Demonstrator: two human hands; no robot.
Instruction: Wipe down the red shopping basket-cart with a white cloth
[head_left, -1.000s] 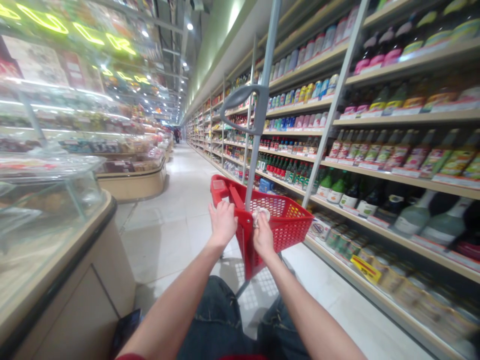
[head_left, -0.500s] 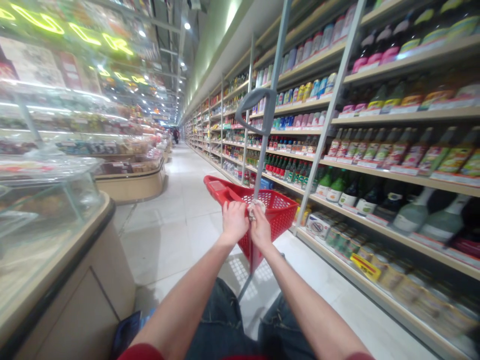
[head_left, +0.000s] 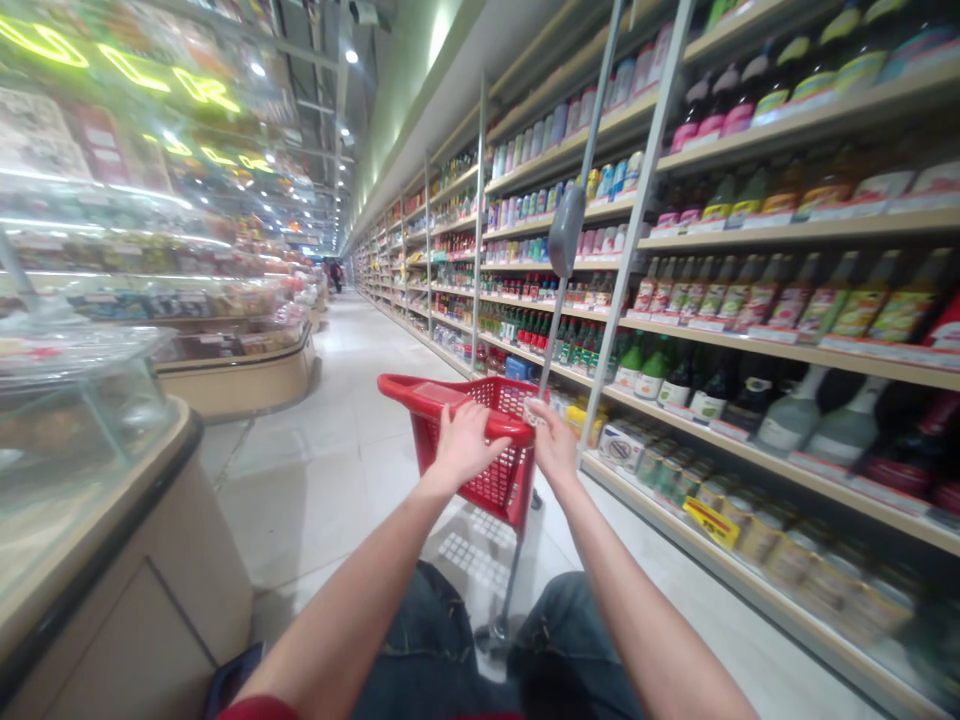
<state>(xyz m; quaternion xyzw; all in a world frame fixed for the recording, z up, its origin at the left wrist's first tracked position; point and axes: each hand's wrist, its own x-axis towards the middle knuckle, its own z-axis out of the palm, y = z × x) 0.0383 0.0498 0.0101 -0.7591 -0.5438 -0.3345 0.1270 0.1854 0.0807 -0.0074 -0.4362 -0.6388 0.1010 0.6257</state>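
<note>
Supermarket aisle, pale floor (head_left: 337, 480); glass display case (head_left: 90, 400) left. Left hand (head_left: 466, 445) on near rim of red basket (head_left: 420, 386), fingers now spread, grip loosened. Basket mid-aisle, swung from slanted to square. Right hand (head_left: 553, 450) fingers curled over rim beside handle pole (head_left: 566, 235), now edge-on. Bottle shelves (head_left: 750, 350) right.

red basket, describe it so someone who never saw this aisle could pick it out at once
Follow the supermarket aisle with bottle-lined shelves on the right. On the floor beside them stands the red mesh basket, left hand and right hand on its near rim. It alone has a tall pole with a grey handle.
</note>
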